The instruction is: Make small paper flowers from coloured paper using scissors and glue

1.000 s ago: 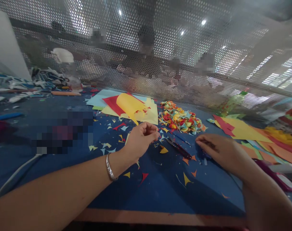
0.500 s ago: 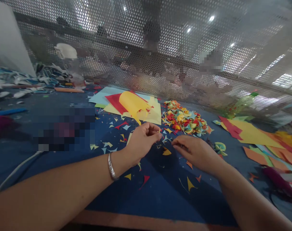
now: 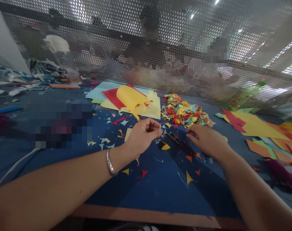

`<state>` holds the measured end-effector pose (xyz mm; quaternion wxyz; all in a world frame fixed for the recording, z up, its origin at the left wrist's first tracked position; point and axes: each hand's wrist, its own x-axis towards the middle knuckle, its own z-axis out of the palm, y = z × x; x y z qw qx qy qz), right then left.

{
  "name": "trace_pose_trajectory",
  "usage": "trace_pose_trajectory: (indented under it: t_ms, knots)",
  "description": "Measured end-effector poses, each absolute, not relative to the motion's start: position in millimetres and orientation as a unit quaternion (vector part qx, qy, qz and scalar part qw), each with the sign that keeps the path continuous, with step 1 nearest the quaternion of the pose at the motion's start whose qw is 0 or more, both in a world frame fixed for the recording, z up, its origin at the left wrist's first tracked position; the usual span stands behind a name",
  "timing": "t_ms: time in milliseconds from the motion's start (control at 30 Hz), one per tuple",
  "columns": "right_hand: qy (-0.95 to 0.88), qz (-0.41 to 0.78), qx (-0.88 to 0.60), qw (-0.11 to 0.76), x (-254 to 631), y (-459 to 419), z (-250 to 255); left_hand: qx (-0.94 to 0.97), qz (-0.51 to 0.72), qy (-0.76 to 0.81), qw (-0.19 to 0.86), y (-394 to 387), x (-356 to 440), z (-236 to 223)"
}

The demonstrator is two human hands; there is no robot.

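My left hand (image 3: 146, 134), with a silver bangle at the wrist, is closed in a pinch on a small piece of paper (image 3: 159, 127); only its pale yellow edge shows. My right hand (image 3: 203, 138) is held above the table to the right, thumb and fingers apart and nothing visible in them. Between the hands lies a dark pointed tool that looks like scissors (image 3: 183, 145), tip toward my left hand. A yellow paper scrap (image 3: 165, 146) lies just below the tip. Beyond my hands is a heap of small folded coloured paper pieces (image 3: 186, 112).
Coloured paper sheets (image 3: 150, 107) lie behind my left hand, and more sheets (image 3: 253, 123) at the right. Paper scraps (image 3: 142, 175) dot the blue table. A green bottle (image 3: 248, 94) and a white-capped bottle (image 3: 71, 69) stand near the perforated screen (image 3: 107, 38). People sit behind it.
My right hand has moved right, off the dark scissors-like tool, which now lies in plain view on the table. My left hand keeps its pinch. The view has shifted slightly.
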<state>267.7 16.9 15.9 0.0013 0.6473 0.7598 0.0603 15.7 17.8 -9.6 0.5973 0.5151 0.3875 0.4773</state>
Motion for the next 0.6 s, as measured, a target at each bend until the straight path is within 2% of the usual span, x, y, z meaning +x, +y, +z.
trace_pose_trajectory:
  t_ms: [333,600]
  knots:
    - [0.753,0.004,0.658,-0.009,264,24,17,0.520,0.469,0.383,0.602,18,13,-5]
    - [0.747,-0.045,0.619,-0.238,263,9,28,0.469,0.461,0.391,0.645,21,13,-4]
